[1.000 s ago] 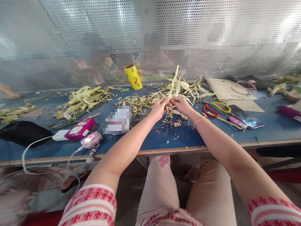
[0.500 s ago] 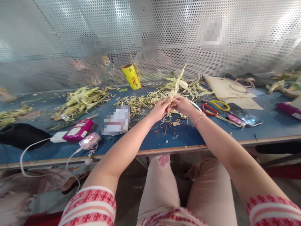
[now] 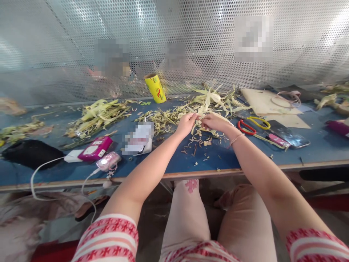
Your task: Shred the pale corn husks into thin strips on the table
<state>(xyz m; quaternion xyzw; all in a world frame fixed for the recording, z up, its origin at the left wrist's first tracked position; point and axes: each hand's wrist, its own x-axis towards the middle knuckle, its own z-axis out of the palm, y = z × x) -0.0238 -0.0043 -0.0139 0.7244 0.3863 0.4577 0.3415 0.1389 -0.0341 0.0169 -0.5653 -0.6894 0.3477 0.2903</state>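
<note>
Over the middle of the bench, my left hand [image 3: 187, 124] pinches the lower end of a pale corn husk [image 3: 203, 107] between thumb and fingertips. The husk's upper end points away from me, towards the mesh. Just to the right, my right hand [image 3: 214, 122] is closed with its fingers curled downward; whatever lies in its fingertips is too small to make out. Trimmed husk scraps [image 3: 166, 119] are heaped beyond and left of the hands, and small shavings [image 3: 205, 141] lie beneath them.
Red-and-yellow-handled scissors [image 3: 247, 126] and a dark phone [image 3: 286, 134] lie right of my hands. At left are a husk pile [image 3: 102, 114], a white phone-like object [image 3: 141, 138] and a purple power block [image 3: 96, 148] with cables. A yellow tube [image 3: 156, 88] stands before the perforated metal panel [image 3: 201, 32].
My hands have parted slightly, and my right hand has turned downward with its fingers curled. The husk leans lower than before. The whole view has shifted a little.
</note>
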